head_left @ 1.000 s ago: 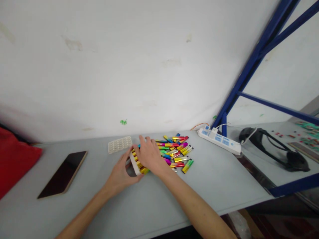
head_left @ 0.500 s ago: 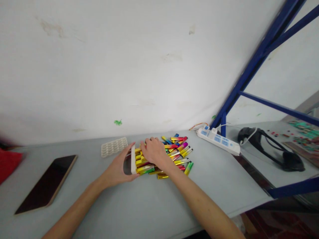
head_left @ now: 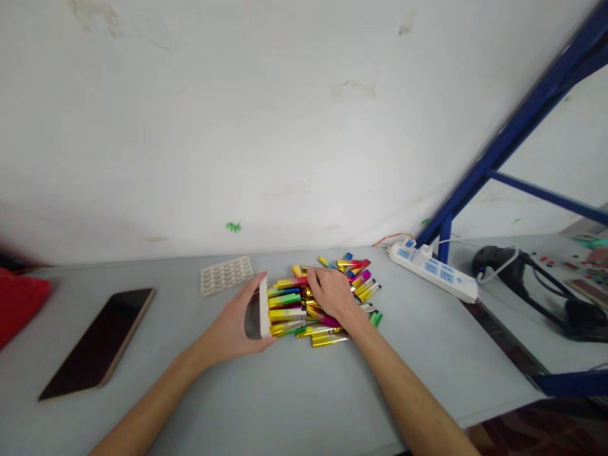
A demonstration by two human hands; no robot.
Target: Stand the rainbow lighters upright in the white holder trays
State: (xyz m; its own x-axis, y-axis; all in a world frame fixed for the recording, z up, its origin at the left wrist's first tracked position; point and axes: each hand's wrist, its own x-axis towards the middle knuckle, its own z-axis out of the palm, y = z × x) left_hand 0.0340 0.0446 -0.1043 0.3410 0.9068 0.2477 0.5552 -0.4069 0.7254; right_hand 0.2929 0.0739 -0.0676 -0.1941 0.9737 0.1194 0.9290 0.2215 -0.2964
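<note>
My left hand is closed around the ends of a white tray, which stands on its edge. Several shiny lighters, yellow blending into silver, green and red, poke out of its right face. The fingers of my right hand are bent around the end of a yellow and red lighter near the tray's upper part; my hand's back hides the exact grip. Beneath and behind that hand spreads a loose pile of lighters in mixed metallic colours.
A second white tray with rows of holes lies by the wall. To the left are a dark phone and a red object. On the right sit a white power strip, a blue metal frame and a black strapped device.
My right hand has drawn back rightward from the tray, uncovering more lighters in it, and now has a yellow and red one at its fingers. The left hand keeps its hold. The view has shifted.
</note>
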